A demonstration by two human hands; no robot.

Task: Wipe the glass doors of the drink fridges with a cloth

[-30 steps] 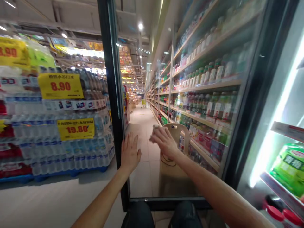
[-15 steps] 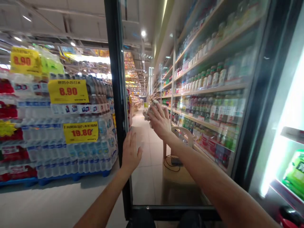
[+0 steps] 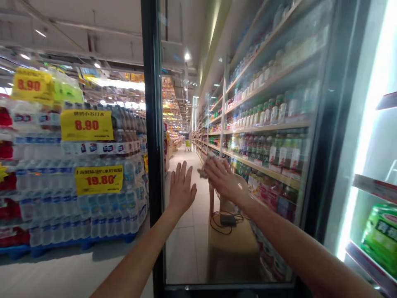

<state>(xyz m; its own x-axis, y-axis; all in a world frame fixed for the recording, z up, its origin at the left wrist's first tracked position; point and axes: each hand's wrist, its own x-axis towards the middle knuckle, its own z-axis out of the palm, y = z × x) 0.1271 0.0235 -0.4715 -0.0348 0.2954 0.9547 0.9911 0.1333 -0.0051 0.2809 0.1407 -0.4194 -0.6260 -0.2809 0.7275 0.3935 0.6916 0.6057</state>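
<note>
An open glass fridge door [image 3: 248, 62] with a black frame [image 3: 151, 124] stands in front of me. My left hand [image 3: 181, 188] lies flat on the glass near the frame's left edge, fingers spread upward. My right hand [image 3: 223, 178] presses a small crumpled grey cloth [image 3: 204, 167] against the glass just right of the left hand. Through the glass I see an aisle, drink shelves and a tan plastic chair.
The lit fridge interior with a green package [image 3: 381, 236] is at the far right. Stacked water bottle packs with yellow price signs [image 3: 87, 124] stand on the left. Behind the glass, the tan chair [image 3: 232, 240] carries a black cable and adapter.
My right hand with the cloth went up the glass and came back down to mid height. My left hand slid slightly up and right. The view shifted a little.
</note>
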